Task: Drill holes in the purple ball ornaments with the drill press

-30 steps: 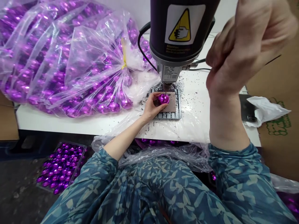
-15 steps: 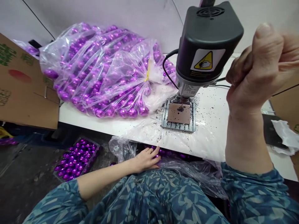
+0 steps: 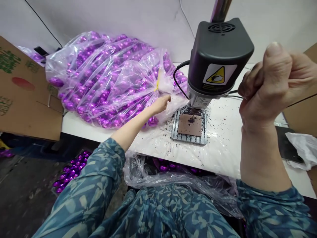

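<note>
My left hand (image 3: 161, 104) is stretched forward with its fingers curled, in front of the tied neck of a clear plastic bag (image 3: 109, 76) of shiny purple ball ornaments. What its fingers hold, if anything, is hidden. My right hand (image 3: 268, 82) is closed round the lever of a black bench drill press (image 3: 220, 49); the grip itself is covered by the fingers. Under the drill head, a brown square board (image 3: 189, 125) with a dark hole lies on the slotted metal base (image 3: 175, 136). No ball shows on the board.
Dark shavings litter the white table (image 3: 218, 148). An open plastic bag (image 3: 146, 180) with purple balls hangs below its front edge. A cardboard box (image 3: 27, 96) stands left, with more purple balls (image 3: 71, 170) low down. Crumpled white paper (image 3: 303, 147) lies right.
My left hand has moved from the open bag below the table edge up and forward to the tied bag, its fingers now curled. My right hand stays at the lever.
</note>
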### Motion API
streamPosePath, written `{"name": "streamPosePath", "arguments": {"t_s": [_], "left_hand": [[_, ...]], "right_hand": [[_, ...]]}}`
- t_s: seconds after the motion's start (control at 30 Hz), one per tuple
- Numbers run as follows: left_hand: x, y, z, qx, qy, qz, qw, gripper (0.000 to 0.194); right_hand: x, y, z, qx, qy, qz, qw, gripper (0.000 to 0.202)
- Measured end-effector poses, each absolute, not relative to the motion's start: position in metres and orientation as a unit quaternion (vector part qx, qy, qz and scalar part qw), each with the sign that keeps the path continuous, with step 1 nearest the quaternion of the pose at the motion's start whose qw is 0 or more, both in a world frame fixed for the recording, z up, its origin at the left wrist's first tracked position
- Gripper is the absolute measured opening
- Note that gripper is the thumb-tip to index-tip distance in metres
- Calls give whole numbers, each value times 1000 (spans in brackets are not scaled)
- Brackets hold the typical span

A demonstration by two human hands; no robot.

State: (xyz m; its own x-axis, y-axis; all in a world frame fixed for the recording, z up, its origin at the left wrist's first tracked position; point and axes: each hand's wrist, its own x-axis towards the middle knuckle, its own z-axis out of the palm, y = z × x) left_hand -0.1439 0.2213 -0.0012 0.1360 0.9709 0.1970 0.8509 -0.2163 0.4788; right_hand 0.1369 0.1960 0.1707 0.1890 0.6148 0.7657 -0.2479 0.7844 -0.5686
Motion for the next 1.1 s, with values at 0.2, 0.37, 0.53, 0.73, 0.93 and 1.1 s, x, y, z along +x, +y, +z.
{"name": "streamPosePath", "arguments": {"t_s": [0.2, 0.37, 0.53, 0.73, 0.93, 1.1], "left_hand": [[-155, 255, -9, 701, 691, 149, 95, 17], [-156, 252, -8, 654, 730, 172, 99, 18], [-160, 221, 19, 618, 695, 332, 162, 44], [-136, 149, 27, 468, 489, 556, 482, 43], [-92, 113, 1, 409, 466, 534, 575, 53], [-72, 111, -16, 403, 453, 512, 609, 49]], "right_hand": [[138, 201, 168, -124, -568, 275, 766, 78], [138, 203, 168, -131, -565, 277, 766, 78], [135, 204, 168, -120, -556, 270, 776, 79], [132, 206, 168, -126, -549, 258, 785, 80], [132, 204, 169, -148, -572, 241, 770, 83], [130, 201, 172, -155, -567, 247, 770, 83]]}}
